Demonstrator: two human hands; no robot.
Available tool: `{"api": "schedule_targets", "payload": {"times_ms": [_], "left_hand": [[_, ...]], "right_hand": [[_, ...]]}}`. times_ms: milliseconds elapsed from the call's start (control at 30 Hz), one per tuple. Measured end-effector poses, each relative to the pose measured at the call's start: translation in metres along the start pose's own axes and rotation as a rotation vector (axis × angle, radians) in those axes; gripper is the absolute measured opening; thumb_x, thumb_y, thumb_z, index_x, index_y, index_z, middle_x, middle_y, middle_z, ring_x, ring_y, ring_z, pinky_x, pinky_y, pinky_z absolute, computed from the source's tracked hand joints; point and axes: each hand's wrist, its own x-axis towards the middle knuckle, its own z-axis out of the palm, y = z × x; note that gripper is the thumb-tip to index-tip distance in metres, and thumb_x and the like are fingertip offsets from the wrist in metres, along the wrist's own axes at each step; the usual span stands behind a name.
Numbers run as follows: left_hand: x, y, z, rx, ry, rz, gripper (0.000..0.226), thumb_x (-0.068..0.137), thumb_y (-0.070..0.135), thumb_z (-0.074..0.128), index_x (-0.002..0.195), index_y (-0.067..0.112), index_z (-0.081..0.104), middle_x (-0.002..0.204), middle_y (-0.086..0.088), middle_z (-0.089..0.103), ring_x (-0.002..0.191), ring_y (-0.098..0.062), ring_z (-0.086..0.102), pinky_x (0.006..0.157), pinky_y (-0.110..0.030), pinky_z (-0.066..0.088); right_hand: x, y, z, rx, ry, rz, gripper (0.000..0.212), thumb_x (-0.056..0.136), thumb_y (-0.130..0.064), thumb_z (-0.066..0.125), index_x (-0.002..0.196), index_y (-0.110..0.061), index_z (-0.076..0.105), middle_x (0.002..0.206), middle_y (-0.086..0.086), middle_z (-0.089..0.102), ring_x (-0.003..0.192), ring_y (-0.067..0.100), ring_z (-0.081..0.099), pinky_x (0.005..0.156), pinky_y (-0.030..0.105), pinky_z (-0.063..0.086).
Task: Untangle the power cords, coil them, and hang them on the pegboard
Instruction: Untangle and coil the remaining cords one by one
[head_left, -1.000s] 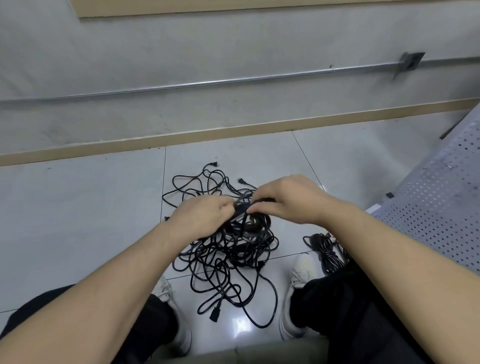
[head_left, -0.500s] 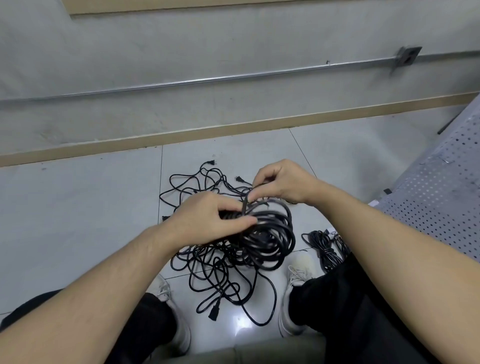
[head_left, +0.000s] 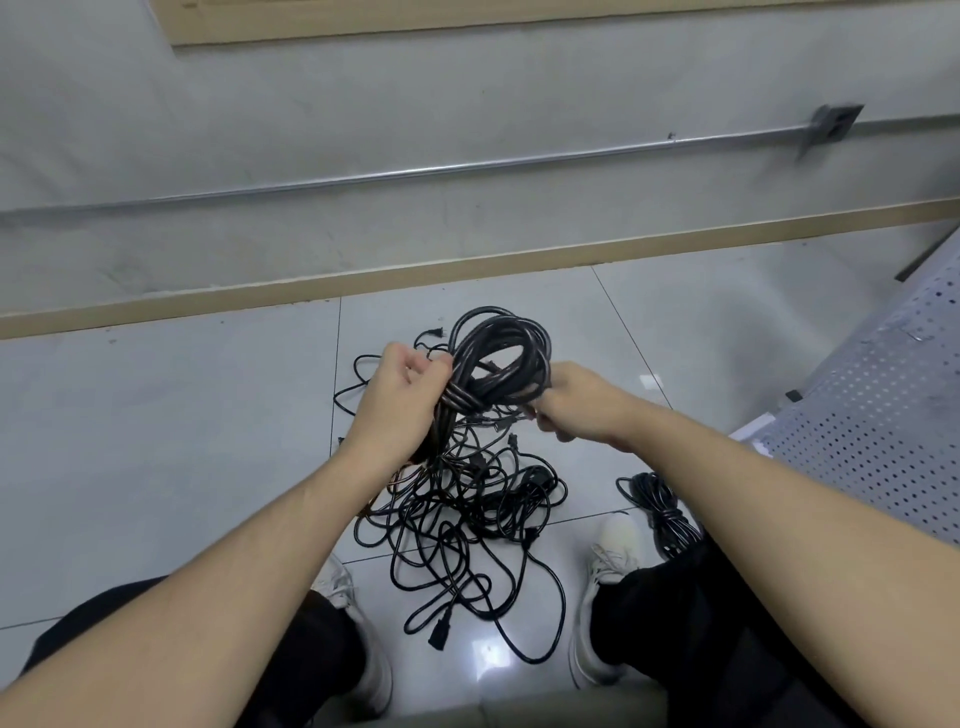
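The coil (head_left: 498, 358) stands up between the hands, loop rising away from the person, long axis tilted up and a little right. Left hand (head_left: 402, 397) grips the gathered strands at the loop's lower left; right hand (head_left: 574, 402) pinches the loop's right side, fingers curled. The left looks the anchor, I'd say. Below them the tangle (head_left: 467, 519) sprawls on the tiled floor (head_left: 156, 441) between the shoes. A bundled cord (head_left: 662, 512) lies by the right knee, pegboard (head_left: 883, 415) right, wall (head_left: 363, 104) ahead.

two hands (head_left: 400, 400), two coils (head_left: 498, 358), one tangle (head_left: 467, 519)
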Motion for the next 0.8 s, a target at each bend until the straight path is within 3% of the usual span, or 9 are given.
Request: {"api": "schedule_targets", "payload": {"times_ms": [67,133,267,400,467,533,667,800], "left_hand": [[0.003,-0.003,-0.002,-0.029,-0.001,-0.095,0.03,0.093,0.054,0.052,0.099,0.025,0.058,0.089,0.0,0.065,0.082,-0.019,0.061,0.079,-0.039,0.047],[0.005,-0.003,-0.002,-0.134,-0.039,-0.163,0.047,0.085,0.055,0.044,0.108,0.019,0.064,0.093,-0.005,0.069,0.085,-0.026,0.061,0.081,-0.046,0.05],[0.004,0.0,0.001,-0.226,-0.087,-0.252,0.045,0.102,0.035,0.038,0.108,0.0,0.066,0.078,-0.011,0.069,0.072,-0.028,0.06,0.072,-0.043,0.05],[0.003,0.002,0.001,-0.506,-0.183,-0.302,0.045,0.102,0.033,0.038,0.104,0.001,0.069,0.081,-0.017,0.067,0.064,-0.026,0.061,0.067,-0.038,0.051],[0.003,0.005,0.0,-0.632,-0.257,-0.312,0.044,0.102,0.033,0.036,0.098,0.003,0.068,0.08,-0.016,0.064,0.064,-0.026,0.058,0.063,-0.036,0.05],[0.002,0.007,0.001,-0.761,-0.33,-0.338,0.043,0.101,0.034,0.034,0.099,0.006,0.067,0.076,-0.012,0.061,0.062,-0.025,0.054,0.06,-0.034,0.048],[0.007,0.008,0.001,-0.882,-0.35,-0.355,0.043,0.098,0.039,0.039,0.103,0.006,0.066,0.076,-0.009,0.057,0.061,-0.023,0.052,0.057,-0.032,0.046],[0.013,0.002,-0.001,-0.78,-0.343,-0.305,0.055,0.098,0.059,0.048,0.09,0.009,0.071,0.077,-0.01,0.059,0.061,-0.022,0.053,0.058,-0.033,0.048]], "right_hand": [[-0.006,-0.003,0.005,0.029,-0.002,-0.065,0.023,0.104,-0.033,0.054,0.086,-0.019,0.057,0.059,-0.009,0.053,0.052,0.011,0.042,0.047,0.02,0.036],[-0.006,-0.003,0.009,0.183,0.067,-0.106,0.012,0.1,-0.029,0.063,0.106,-0.022,0.055,0.072,-0.004,0.061,0.054,0.013,0.044,0.049,0.022,0.038],[-0.003,-0.01,0.002,0.423,0.225,-0.178,0.016,0.096,-0.015,0.067,0.107,-0.018,0.055,0.081,-0.002,0.074,0.068,0.014,0.057,0.063,0.031,0.044],[0.0,-0.013,0.0,0.619,0.337,-0.203,0.006,0.098,-0.022,0.065,0.101,-0.025,0.071,0.087,-0.016,0.073,0.083,-0.001,0.063,0.077,0.022,0.051],[0.003,-0.016,0.001,0.751,0.316,-0.198,0.011,0.101,-0.024,0.061,0.107,-0.023,0.07,0.103,-0.013,0.074,0.098,0.001,0.066,0.086,0.027,0.054],[0.003,-0.021,-0.001,0.84,0.292,-0.21,0.011,0.103,-0.024,0.057,0.109,-0.02,0.066,0.106,-0.007,0.075,0.098,0.009,0.065,0.089,0.031,0.054],[0.0,-0.018,-0.009,0.486,0.308,-0.262,0.011,0.104,-0.024,0.056,0.106,-0.022,0.066,0.094,-0.007,0.076,0.081,0.009,0.055,0.087,0.035,0.05],[-0.005,-0.021,-0.003,0.256,0.212,-0.28,0.013,0.104,-0.021,0.057,0.112,-0.022,0.067,0.084,-0.01,0.072,0.067,0.015,0.046,0.061,0.03,0.037]]}}
